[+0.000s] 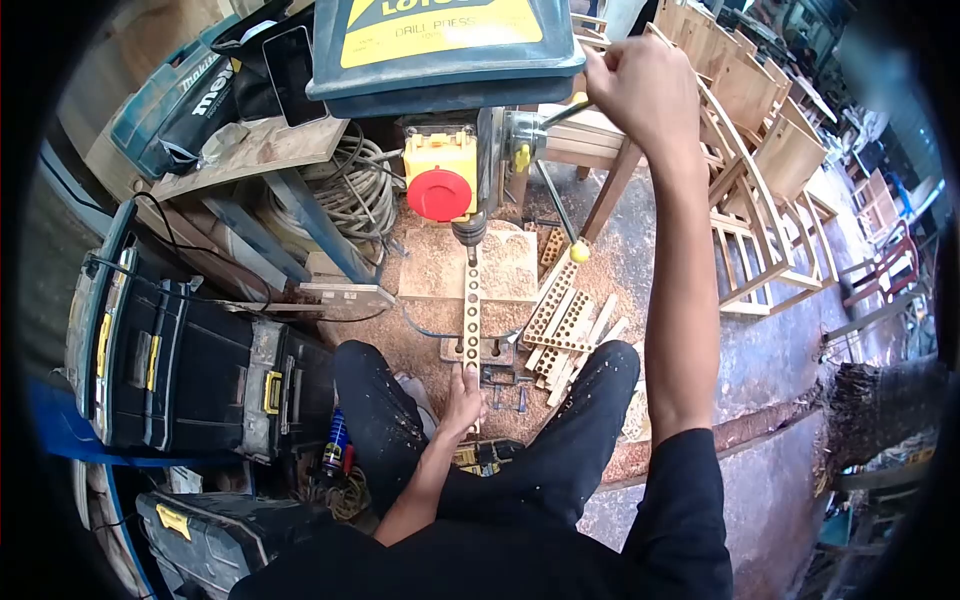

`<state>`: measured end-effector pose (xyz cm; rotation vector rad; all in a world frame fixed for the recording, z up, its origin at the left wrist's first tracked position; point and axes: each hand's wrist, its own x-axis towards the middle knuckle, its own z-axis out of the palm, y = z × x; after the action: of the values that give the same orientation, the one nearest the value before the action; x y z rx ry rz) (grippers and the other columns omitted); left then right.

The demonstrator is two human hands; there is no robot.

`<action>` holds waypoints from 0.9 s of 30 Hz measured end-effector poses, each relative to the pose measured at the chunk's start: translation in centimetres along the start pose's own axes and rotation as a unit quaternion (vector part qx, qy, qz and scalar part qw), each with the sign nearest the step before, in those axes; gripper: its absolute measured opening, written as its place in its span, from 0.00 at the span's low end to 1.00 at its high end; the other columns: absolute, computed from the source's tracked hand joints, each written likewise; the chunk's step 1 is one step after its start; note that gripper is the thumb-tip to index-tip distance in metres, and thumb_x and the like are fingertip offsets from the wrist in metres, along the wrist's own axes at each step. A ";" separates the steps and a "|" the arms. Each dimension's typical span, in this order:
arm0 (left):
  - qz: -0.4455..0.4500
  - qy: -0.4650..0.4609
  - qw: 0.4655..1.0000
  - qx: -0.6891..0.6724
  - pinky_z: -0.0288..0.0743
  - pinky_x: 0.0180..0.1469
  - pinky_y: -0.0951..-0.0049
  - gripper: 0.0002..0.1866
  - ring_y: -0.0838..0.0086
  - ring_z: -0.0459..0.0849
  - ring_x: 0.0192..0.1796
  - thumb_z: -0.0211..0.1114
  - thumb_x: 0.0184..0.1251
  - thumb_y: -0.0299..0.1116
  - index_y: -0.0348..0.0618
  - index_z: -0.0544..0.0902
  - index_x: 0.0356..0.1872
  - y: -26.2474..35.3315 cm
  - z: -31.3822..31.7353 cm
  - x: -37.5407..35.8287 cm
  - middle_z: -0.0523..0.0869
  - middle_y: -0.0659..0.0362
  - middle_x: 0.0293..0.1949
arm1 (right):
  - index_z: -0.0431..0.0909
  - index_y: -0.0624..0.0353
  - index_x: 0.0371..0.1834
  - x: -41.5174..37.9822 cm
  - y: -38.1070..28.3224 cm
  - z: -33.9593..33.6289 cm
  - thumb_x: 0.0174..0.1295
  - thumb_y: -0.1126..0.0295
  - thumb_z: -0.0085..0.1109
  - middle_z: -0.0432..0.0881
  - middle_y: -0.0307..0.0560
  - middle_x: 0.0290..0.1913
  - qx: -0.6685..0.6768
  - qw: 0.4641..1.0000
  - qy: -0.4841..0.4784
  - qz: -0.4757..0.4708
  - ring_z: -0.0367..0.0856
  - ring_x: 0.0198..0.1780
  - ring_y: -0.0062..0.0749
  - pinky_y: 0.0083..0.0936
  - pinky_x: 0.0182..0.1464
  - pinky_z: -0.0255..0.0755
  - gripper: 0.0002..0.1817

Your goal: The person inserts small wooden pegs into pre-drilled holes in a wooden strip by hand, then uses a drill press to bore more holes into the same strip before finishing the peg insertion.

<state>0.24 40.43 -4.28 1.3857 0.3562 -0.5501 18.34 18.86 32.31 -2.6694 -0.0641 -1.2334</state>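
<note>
My left hand (463,402) is closed around the near end of a narrow wooden strip (472,318), which has a row of round holes along it. The strip's far end lies on a dusty wooden board (420,272), under the chuck (469,232) of a drill press (445,90). My right hand (645,92) is raised beside the press head, its fingers wrapped round the end of a feed lever (568,113). Another lever with a yellow knob (579,251) hangs lower down. A red round switch cover (438,194) faces me on the yellow switch box.
Several drilled strips (560,325) lie piled right of the press among wood shavings. Black toolboxes (225,370) stand at left, near a shelf with a phone (291,75). Coiled hose (355,190) lies under the shelf. Wooden chair frames (765,225) stand at right.
</note>
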 end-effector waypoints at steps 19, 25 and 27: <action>0.075 0.126 0.963 -0.225 0.65 0.12 0.75 0.17 0.75 0.69 0.12 0.38 0.77 0.51 0.51 0.65 0.37 0.6 -4.1 -3.2 0.70 0.62 0.20 | 0.75 0.60 0.41 -12.3 12.3 15.1 0.72 0.58 0.45 0.79 0.43 0.28 0.669 0.582 0.024 0.461 0.73 0.23 0.22 0.18 0.25 0.71 0.16; 0.145 0.021 0.970 -0.195 0.71 0.15 0.74 0.15 0.72 0.73 0.14 0.38 0.78 0.49 0.48 0.63 0.42 -5.7 3.8 -6.5 0.71 0.59 0.23 | 0.73 0.64 0.53 -38.4 0.0 7.6 0.71 0.60 0.49 0.80 0.47 0.38 0.590 0.574 -0.321 0.468 0.79 0.36 0.26 0.23 0.39 0.76 0.18; 0.152 -0.063 0.984 -0.062 0.74 0.26 0.76 0.15 0.74 0.79 0.25 0.40 0.78 0.40 0.42 0.65 0.54 -8.9 4.5 -6.8 0.77 0.57 0.28 | 0.69 0.63 0.58 -43.5 -3.0 6.2 0.64 0.68 0.61 0.77 0.44 0.43 0.578 0.596 -0.383 0.405 0.76 0.42 0.25 0.24 0.48 0.72 0.22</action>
<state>-10.65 36.30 -7.17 1.2486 0.0728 -0.3546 -5.71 24.90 -4.09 -1.4215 0.1603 0.3289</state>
